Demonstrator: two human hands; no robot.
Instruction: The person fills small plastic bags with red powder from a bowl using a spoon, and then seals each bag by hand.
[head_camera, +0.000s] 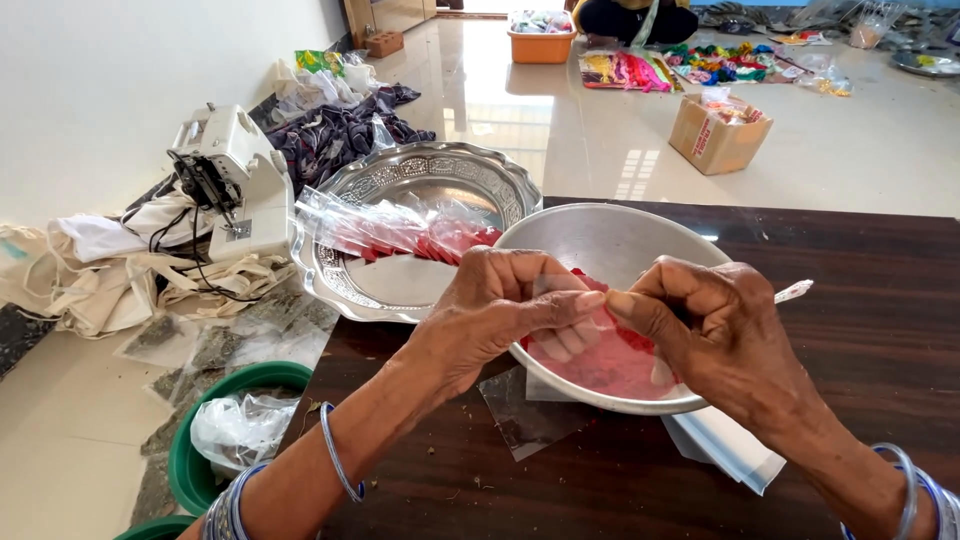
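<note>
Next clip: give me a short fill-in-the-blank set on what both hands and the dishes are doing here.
1. The left hand and right hand pinch a small clear ____ between them.
2. They work over a plain steel bowl holding ____ powder.
3. Filled packets lie on the embossed steel ____ beside the bowl.
4. The bowl rests on a dark ____ table.

Missing words: plastic pouch; red; tray; wooden

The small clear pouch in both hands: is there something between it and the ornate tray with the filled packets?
Nothing visible: only open air over the bowl's rim separates the pouch from the tray.
</note>
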